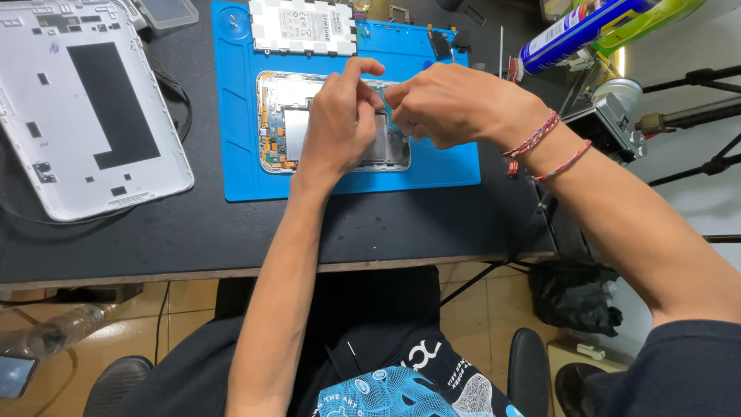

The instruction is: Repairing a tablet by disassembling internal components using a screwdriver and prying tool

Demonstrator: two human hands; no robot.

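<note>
An opened tablet body (279,123) with bare circuit boards lies on a blue work mat (239,162). My left hand (340,123) rests over the tablet's middle, fingers curled, thumb and forefinger pinching at a thin teal strip (386,108). My right hand (451,104) meets it from the right, its fingertips closed on the same strip above the tablet's right half. Both hands hide most of the tablet's right side. Two braided bracelets circle my right wrist.
A white tablet back cover (85,108) lies at the left on the black desk (370,228). A flat battery pack (302,27) sits at the mat's far edge. A blue spray can (575,31) and a metal device (610,123) stand at the right.
</note>
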